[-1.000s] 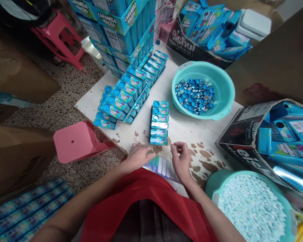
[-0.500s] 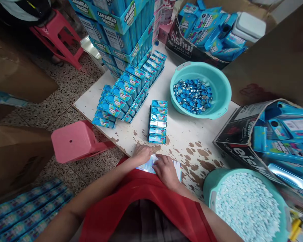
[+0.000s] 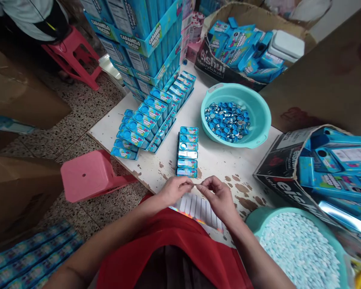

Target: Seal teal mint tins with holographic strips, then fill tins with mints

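My left hand (image 3: 175, 190) and my right hand (image 3: 219, 197) meet fingertip to fingertip above the table's front edge, both closed in a pinch. Something thin and small seems to lie between the fingertips, too tiny to make out. Right below them rests a shiny sheet (image 3: 200, 210) with pale strips and a rainbow sheen, which looks like a sheet of stickers. Just beyond my fingers stands a short row of blue candy tins (image 3: 187, 155), lids facing up; one top is silvery.
A turquoise basin (image 3: 258, 120) of blue-and-silver caps stands behind right, a tub (image 3: 255, 218) of pale candies at front right. Cartons (image 3: 276, 160) of blue tins line the right. Stacked display boxes (image 3: 138, 44) rise at back left; a pink stool (image 3: 87, 176) is left. A person sits beyond.
Both hands have lifted off the sheet and come together in a pinch just above it. The sheet's striped side now shows more fully. The view has tilted slightly.
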Motion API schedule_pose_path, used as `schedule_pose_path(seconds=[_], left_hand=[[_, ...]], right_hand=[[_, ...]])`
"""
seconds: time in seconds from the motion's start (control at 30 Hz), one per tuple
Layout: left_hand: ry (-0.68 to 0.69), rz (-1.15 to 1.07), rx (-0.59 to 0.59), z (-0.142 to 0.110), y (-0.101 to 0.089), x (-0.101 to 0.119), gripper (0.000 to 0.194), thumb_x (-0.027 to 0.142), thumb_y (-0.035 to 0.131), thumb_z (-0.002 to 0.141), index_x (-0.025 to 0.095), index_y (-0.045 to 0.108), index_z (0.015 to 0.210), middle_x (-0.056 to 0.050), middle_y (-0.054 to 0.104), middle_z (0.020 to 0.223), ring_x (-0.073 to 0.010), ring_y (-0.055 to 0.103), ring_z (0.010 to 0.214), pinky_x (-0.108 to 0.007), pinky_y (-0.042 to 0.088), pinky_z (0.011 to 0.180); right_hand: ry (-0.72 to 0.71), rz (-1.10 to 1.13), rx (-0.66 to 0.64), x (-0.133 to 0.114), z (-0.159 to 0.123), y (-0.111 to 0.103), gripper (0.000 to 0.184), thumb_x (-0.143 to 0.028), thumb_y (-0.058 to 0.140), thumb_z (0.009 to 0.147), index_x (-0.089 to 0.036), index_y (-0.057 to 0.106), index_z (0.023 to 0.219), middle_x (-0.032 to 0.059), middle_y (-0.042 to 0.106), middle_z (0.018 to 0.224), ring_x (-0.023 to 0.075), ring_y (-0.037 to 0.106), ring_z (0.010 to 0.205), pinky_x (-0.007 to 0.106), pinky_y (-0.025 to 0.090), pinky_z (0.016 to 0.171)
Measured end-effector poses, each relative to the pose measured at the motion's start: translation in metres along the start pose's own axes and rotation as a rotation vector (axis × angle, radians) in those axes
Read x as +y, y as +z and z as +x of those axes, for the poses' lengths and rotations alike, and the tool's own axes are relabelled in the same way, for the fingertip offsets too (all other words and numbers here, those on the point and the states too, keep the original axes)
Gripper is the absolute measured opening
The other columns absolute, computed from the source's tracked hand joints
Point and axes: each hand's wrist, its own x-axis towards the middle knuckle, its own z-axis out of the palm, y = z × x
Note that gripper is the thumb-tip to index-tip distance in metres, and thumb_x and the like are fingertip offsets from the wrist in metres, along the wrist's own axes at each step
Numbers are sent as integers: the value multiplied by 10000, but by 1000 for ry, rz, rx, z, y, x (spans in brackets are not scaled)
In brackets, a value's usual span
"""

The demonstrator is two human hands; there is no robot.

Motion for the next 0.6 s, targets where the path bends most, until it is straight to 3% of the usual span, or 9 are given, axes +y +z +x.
schedule_pose_path(seconds=[0.07,0.17,0.37,0.47,0.6], left_hand=[[-42,24,28,7,-5,0,209,322,484,813,162,620,820,-3,619,680,-123,555,606,-240,440,609],[-36,127,97,23,-24,0,204,332,454,825,178,587,814,25,561,633,-110,507,557,-224,396,552],[25,503,263,72,-72,13,232,219,386,847,203,514,1039,26,538,640,-162,534,632,-262,393,611],[16,645,305,95,-81,14,242,187,374,852,203,499,1059,5,559,667,-187,561,680,-284,403,651],[-31,611,299,109,-81,4,228,187,409,852,198,498,1061,-14,612,754,-182,595,739,-275,428,683]], right_hand=[[17,35,29,4,12,8,249,-412,673,741,-202,550,688,-25,551,638,128,492,595,262,405,582],[4,10,114,6,38,23,213,-397,654,743,-204,573,707,-2,573,707,154,521,670,287,430,636],[-90,-171,346,0,108,46,123,-302,650,691,-195,599,662,40,518,841,207,500,856,358,420,816],[-82,-244,404,1,132,52,91,-263,633,681,-189,588,651,46,484,855,222,481,895,379,390,873],[-71,-257,432,8,140,54,102,-232,628,656,-191,550,707,46,461,901,215,476,899,361,394,868]])
